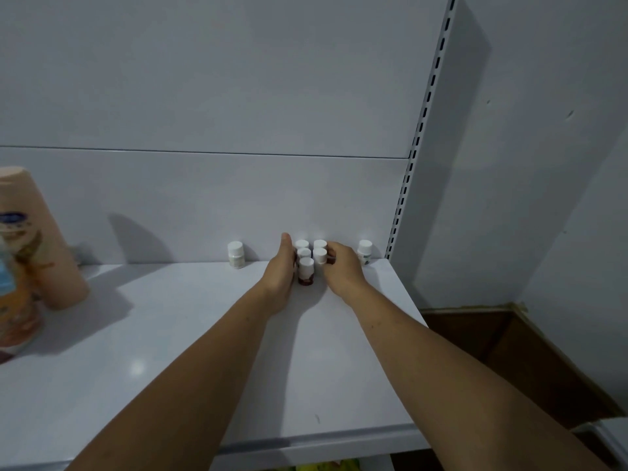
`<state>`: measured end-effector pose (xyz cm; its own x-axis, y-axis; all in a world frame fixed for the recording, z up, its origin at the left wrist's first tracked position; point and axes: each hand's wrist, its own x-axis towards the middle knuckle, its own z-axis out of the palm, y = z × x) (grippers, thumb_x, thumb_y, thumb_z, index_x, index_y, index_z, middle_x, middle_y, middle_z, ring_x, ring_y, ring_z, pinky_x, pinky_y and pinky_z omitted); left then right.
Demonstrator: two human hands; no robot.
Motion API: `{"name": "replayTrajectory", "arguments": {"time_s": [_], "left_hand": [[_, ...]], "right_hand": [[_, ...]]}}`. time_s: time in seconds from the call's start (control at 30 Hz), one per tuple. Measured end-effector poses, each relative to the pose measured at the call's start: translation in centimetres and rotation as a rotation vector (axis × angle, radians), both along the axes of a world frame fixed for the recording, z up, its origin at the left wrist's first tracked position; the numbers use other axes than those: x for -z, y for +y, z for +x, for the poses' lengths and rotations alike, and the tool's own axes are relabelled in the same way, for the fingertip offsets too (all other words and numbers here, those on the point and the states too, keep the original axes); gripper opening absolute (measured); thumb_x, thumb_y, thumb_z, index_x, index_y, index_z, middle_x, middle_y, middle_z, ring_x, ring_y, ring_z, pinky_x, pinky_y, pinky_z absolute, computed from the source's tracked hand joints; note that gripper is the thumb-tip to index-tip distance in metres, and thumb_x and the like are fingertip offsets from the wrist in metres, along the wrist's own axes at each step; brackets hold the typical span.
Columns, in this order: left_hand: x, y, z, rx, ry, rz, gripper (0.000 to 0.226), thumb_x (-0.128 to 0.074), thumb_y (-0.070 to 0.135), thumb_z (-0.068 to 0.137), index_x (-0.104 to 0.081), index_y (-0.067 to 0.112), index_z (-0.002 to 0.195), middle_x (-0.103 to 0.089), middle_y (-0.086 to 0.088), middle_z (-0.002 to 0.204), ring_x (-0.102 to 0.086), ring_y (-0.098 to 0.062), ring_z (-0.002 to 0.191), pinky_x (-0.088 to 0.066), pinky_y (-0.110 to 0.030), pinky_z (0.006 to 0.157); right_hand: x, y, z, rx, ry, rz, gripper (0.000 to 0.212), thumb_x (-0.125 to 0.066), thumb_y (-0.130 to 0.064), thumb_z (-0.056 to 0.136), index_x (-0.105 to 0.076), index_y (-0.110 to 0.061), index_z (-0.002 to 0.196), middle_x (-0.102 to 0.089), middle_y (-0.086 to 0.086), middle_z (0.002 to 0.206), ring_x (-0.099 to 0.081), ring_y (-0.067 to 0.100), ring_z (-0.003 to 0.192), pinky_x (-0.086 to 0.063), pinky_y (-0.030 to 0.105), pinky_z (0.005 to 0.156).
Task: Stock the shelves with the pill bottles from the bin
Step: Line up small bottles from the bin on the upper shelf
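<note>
**My Two Hands Around the Little Bottles**

Five pill bottles (307, 266) with white caps stand close together at the far end of the white shelf (170, 334), right by the back wall (204, 198). The nearest one has a dark brown body.

My left hand (280, 270) lies flat against the left side of the group. Its fingers are straight and my thumb points up. It is pressing, not grabbing.

My right hand (341, 270) is on the right side of the group. Its fingers are curled round the bottle on that side, so this hand has a narrow hold on it.

A lone white bottle (235, 254) stands a bit to the left of my hands, apart from the group. Another white bottle (364, 252) stands just to the right, behind my right hand.

Far over on the left is a big peach bottle (40, 246), tipped a little. Nearer to me on the left is a blurry bottle with a blue and orange label (13, 300). Down on the right, past the shelf, is a brown box (503, 351).
</note>
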<state>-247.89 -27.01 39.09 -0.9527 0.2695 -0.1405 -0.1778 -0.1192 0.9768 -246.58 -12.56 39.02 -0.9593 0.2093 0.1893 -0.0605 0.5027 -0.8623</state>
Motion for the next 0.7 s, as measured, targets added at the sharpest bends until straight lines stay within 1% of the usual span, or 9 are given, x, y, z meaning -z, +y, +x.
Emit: {"name": "replayTrajectory", "arguments": {"time_s": [0.07,0.1,0.2,0.27,0.37,0.5,0.6,0.7], "left_hand": [[0.0,0.2,0.1,0.009,0.016,-0.006,0.078,-0.018,0.067,0.107,-0.070,0.014,0.131,-0.076,-0.010,0.124,-0.069,-0.023,0.121,-0.053,-0.036,0.105],[0.1,0.3,0.1,0.005,0.018,-0.004,0.077,-0.019,0.066,0.108,-0.070,0.014,0.130,-0.076,-0.009,0.123,-0.069,-0.022,0.120,-0.053,-0.035,0.104],[0.6,0.4,-0.3,0.003,0.023,0.006,0.075,-0.021,0.068,0.107,-0.071,0.016,0.130,-0.077,-0.007,0.123,-0.070,-0.021,0.121,-0.050,-0.039,0.111],[0.8,0.4,-0.4,0.008,0.032,0.003,0.075,-0.020,0.067,0.107,-0.071,0.016,0.129,-0.077,-0.007,0.122,-0.069,-0.021,0.121,-0.049,-0.039,0.112],[1.1,0.5,-0.7,0.006,0.048,-0.010,0.076,-0.021,0.068,0.106,-0.072,0.017,0.128,-0.078,-0.007,0.121,-0.070,-0.021,0.121,-0.048,-0.041,0.113],[1.5,0.5,-1.0,0.021,0.061,-0.022,0.077,-0.022,0.071,0.104,-0.071,0.019,0.129,-0.077,-0.005,0.121,-0.069,-0.019,0.122,-0.046,-0.043,0.116],[1.7,0.4,-1.1,0.021,0.062,-0.027,0.076,-0.022,0.071,0.104,-0.072,0.019,0.129,-0.078,-0.005,0.121,-0.069,-0.019,0.121,-0.046,-0.042,0.116],[1.8,0.3,-1.2,0.001,0.051,-0.010,0.075,-0.022,0.071,0.105,-0.071,0.019,0.129,-0.078,-0.004,0.121,-0.070,-0.016,0.120,-0.046,-0.040,0.115]], "right_hand": [[0.1,-0.3,-0.1,-0.006,0.014,-0.013,0.043,-0.047,0.010,0.087,-0.073,-0.009,0.116,-0.076,0.005,0.110,-0.067,0.020,0.103,-0.052,0.035,0.087],[0.2,-0.3,-0.2,-0.006,0.022,-0.004,0.045,-0.044,0.012,0.085,-0.074,-0.008,0.112,-0.076,0.005,0.106,-0.066,0.020,0.099,-0.053,0.035,0.085],[0.4,-0.3,-0.2,-0.007,0.048,0.055,0.041,-0.041,0.012,0.083,-0.073,-0.006,0.100,-0.073,0.006,0.093,-0.056,0.017,0.085,-0.043,0.029,0.068],[0.4,-0.3,-0.1,-0.009,0.051,0.067,0.040,-0.041,0.011,0.085,-0.073,-0.007,0.099,-0.071,0.007,0.090,-0.052,0.015,0.083,-0.039,0.027,0.065],[0.6,-0.3,-0.1,-0.017,0.048,0.071,0.040,-0.041,0.009,0.088,-0.074,-0.009,0.103,-0.074,0.013,0.099,-0.052,0.015,0.085,-0.041,0.029,0.069],[0.9,-0.4,0.1,-0.013,0.061,0.066,0.039,-0.042,0.003,0.091,-0.074,-0.014,0.104,-0.075,0.010,0.099,-0.053,0.013,0.085,-0.043,0.030,0.074],[0.7,-0.5,0.3,-0.015,0.041,0.067,0.030,-0.044,-0.001,0.094,-0.072,-0.013,0.097,-0.073,0.005,0.093,-0.050,0.013,0.082,-0.042,0.029,0.070],[0.1,-0.5,0.8,-0.026,0.035,0.099,0.029,-0.044,0.001,0.093,-0.069,-0.013,0.093,-0.064,-0.001,0.085,-0.048,0.014,0.080,-0.038,0.026,0.065]]}}
